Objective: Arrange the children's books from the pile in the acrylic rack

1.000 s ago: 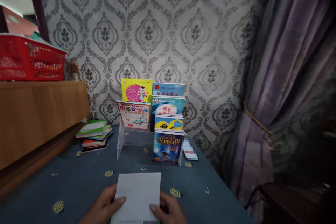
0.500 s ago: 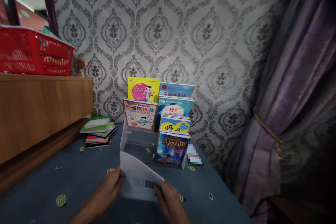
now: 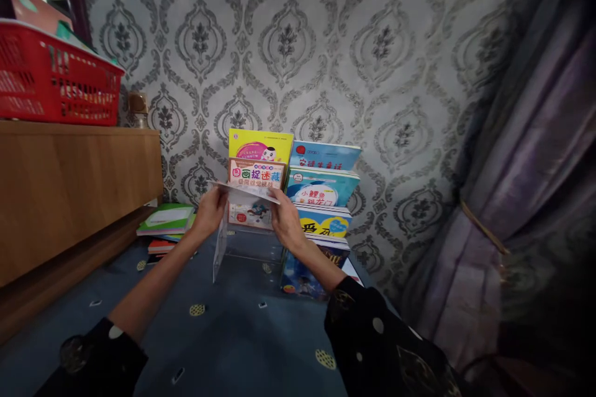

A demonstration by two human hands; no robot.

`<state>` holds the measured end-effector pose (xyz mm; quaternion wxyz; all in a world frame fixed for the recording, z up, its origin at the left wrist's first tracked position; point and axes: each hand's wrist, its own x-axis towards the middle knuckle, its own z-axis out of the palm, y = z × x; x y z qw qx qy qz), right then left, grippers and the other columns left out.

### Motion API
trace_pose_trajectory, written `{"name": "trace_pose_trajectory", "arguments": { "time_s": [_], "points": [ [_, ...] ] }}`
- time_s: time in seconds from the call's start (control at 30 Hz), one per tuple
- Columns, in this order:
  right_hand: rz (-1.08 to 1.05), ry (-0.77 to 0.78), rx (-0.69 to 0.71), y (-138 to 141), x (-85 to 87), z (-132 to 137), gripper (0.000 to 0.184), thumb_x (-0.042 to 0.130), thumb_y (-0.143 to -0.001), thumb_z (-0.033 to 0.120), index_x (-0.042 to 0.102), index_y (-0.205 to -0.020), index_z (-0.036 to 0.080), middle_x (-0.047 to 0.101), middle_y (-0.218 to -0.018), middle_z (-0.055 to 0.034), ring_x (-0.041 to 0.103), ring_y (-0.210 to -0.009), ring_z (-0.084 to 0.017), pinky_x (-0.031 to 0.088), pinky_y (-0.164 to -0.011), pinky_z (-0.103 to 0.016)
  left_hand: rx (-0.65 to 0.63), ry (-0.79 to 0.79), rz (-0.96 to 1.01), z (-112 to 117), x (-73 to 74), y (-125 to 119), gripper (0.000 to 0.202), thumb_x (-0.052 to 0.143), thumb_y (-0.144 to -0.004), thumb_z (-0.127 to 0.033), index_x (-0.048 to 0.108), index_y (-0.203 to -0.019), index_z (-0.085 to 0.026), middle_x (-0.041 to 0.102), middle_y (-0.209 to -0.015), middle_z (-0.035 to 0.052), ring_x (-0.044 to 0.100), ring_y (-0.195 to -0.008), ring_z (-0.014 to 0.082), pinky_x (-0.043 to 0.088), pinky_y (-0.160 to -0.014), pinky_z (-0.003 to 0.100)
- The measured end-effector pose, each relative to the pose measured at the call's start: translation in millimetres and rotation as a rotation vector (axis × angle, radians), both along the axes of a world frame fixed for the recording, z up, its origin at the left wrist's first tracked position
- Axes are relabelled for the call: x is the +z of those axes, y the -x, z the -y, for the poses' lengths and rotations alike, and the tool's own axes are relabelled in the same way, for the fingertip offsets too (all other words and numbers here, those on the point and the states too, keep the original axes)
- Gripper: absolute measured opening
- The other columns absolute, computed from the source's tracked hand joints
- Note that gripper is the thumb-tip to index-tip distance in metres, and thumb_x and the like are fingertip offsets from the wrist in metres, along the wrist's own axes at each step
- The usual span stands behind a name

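Note:
My left hand [image 3: 209,209] and my right hand [image 3: 287,222] are closed on opposite ends of a thin white book [image 3: 246,193], seen nearly edge-on. It is held up over the left column of a clear tiered book stand [image 3: 218,255], in front of a brown-and-white picture book [image 3: 258,177]. Behind that rises a yellow book [image 3: 274,139]. In the right column stand a blue book [image 3: 344,154], a teal book [image 3: 345,180], a yellow-and-blue book [image 3: 333,225] and a dark blue book [image 3: 298,273]. My right forearm partly covers this column.
On the blue patterned cloth [image 3: 153,347], a pile of books topped by a green one [image 3: 166,218] lies at the left. A red basket [image 3: 88,84] sits on a wooden cabinet [image 3: 79,180]. Wallpaper is behind, and a tied curtain [image 3: 470,273] hangs at the right.
Both hands have raised the white book from low in front of the stand, up and forward to its left column. It has tipped from showing its face to nearly edge-on.

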<state>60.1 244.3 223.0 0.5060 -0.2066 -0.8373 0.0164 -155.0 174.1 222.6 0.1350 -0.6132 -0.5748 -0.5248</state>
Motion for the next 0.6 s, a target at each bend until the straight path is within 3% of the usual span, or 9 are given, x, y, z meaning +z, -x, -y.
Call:
{"name": "trace_pose_trajectory", "arguments": {
  "time_s": [0.2, 0.33, 0.6],
  "points": [
    [-0.046, 0.033, -0.004, 7.9, -18.7, -1.3, 0.054, 0.034, -0.093, 0.017, 0.032, -0.147, 0.011, 0.055, -0.134, -0.0208, 0.052, -0.125, -0.031, 0.044, -0.104, -0.053, 0.043, 0.069, -0.02, -16.8, -22.4, 6.5, 0.007, 0.048, -0.084, -0.019, 0.05, -0.079, -0.022, 0.063, -0.076, 0.004, 0.063, -0.08, 0.0243, 0.047, -0.073, 0.034],
    [-0.097, 0.05, -0.067, 10.6, -23.6, 9.1, 0.059, 0.034, -0.094, 0.018, 0.024, -0.151, 0.011, 0.052, -0.132, -0.0219, 0.051, -0.124, -0.031, 0.045, -0.103, -0.054, 0.054, 0.09, -0.04, -22.0, -29.7, 4.5, 0.006, 0.05, -0.082, -0.017, 0.049, -0.082, -0.022, 0.064, -0.082, 0.0046, 0.063, -0.084, 0.0244, 0.049, -0.078, 0.036],
    [-0.13, 0.006, -0.14, 11.9, -37.6, 16.9, 0.064, 0.031, -0.095, 0.019, 0.011, -0.154, 0.007, 0.041, -0.141, -0.0251, 0.042, -0.133, -0.032, 0.04, -0.108, -0.056, 0.09, 0.023, 0.016, -25.5, -29.5, 3.7, 0.031, 0.055, -0.082, -0.02, 0.044, -0.111, -0.016, 0.06, -0.101, 0.0111, 0.063, -0.094, 0.0255, 0.05, -0.086, 0.041]
  ]
}}
